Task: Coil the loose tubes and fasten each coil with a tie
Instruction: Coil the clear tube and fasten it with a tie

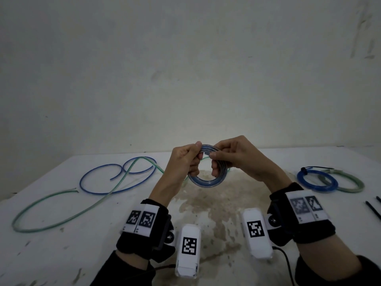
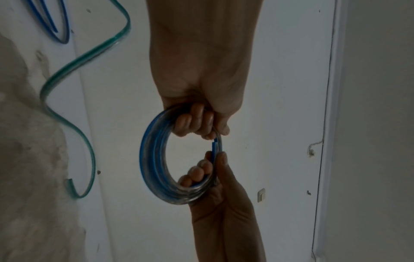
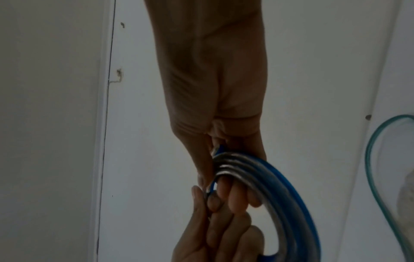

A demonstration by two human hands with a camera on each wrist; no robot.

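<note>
I hold a coil of clear tube with a blue stripe (image 1: 208,181) (image 2: 154,156) (image 3: 275,191) upright above the table's middle. My left hand (image 1: 185,159) (image 2: 197,122) grips its left side, fingers curled through the ring. My right hand (image 1: 228,155) (image 3: 226,177) grips its right side, thumb and fingers pinching the tube's free end at the top. A loose blue tube (image 1: 115,176) and a loose green tube (image 1: 61,211) lie on the left of the table. A tied blue coil (image 1: 316,180) and a tied green coil (image 1: 348,182) lie at the right.
The white table (image 1: 61,254) has a brown stain (image 1: 212,205) in its middle. Black ties (image 1: 373,209) lie at the right edge. A pale wall (image 1: 185,69) stands behind the table. Camera units sit on both wrists.
</note>
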